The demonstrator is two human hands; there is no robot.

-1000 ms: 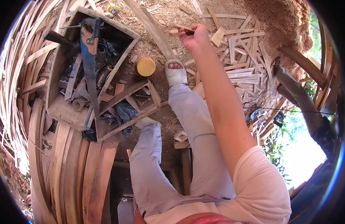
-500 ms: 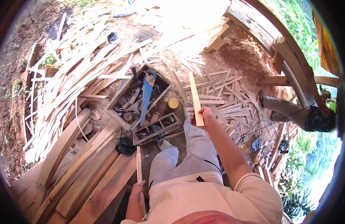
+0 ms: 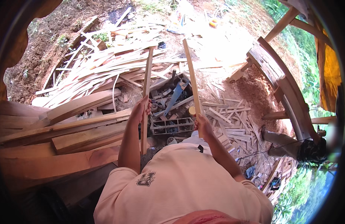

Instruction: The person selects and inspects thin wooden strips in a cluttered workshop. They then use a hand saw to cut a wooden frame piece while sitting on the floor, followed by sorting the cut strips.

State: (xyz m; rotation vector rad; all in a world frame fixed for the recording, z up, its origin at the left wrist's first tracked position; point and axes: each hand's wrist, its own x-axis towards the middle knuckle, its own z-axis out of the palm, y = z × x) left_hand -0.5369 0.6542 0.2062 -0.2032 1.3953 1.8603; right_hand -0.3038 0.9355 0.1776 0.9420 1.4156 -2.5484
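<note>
So the person has a wood strip in each fist, both running lengthwise away from the body with a clear gap between them. The left hand is closed around the left strip, fingers wrapped over its right edge, with a good length sticking out on the near side, down by the shirt. The right hand is clamped around the right strip close to its near end, so most of that one reaches out to the far side, leaning a bit left. Can't make out the right thumb properly.

Seen between the two strips there's an open wooden toolbox with a blue-bladed handsaw lying across it, and just nearer, a divided wooden tray. A yellow-lidded tub sits right by the right hand. Far left is a big messy heap of pale strips, near left some thick planks, and to the right a scatter of offcuts. Further right you can see another person's leg beside a long curved beam.
</note>
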